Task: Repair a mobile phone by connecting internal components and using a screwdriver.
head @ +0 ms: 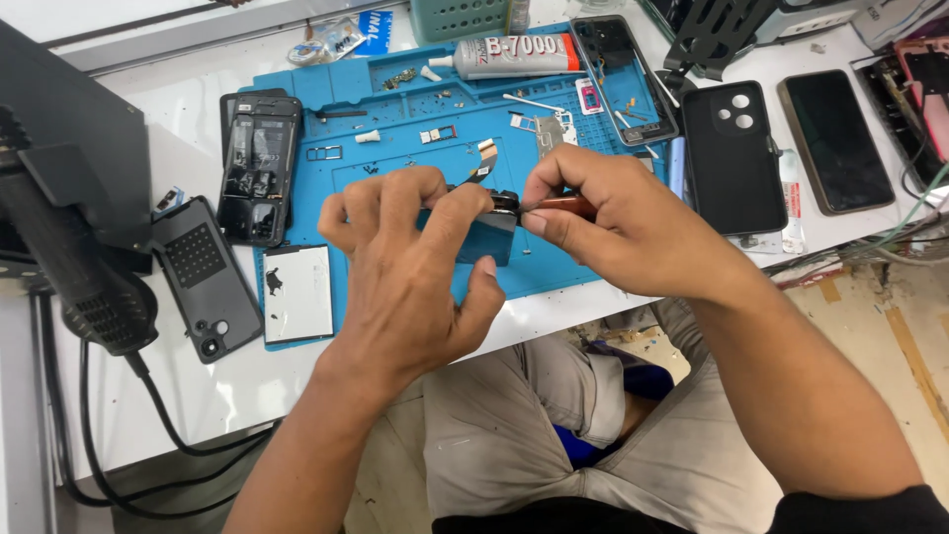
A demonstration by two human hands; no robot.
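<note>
My left hand [410, 267] grips a dark phone body [491, 237] tilted above the blue work mat [395, 109], thumb under its lower edge. My right hand [613, 218] pinches a reddish-brown tool handle [568, 207], its tip at the phone's top edge beside a small black part. An orange flex cable [485, 158] sticks up behind my left fingers. Most of the phone is hidden by my hands.
On the mat lie a glue tube [514, 55], small screws and brackets, an opened phone frame [259, 163] and a white battery [298, 294]. A grey back cover [203, 277], a black case [733, 158], a dark phone [835, 138] and a black hot-air tool [79, 267] surround it.
</note>
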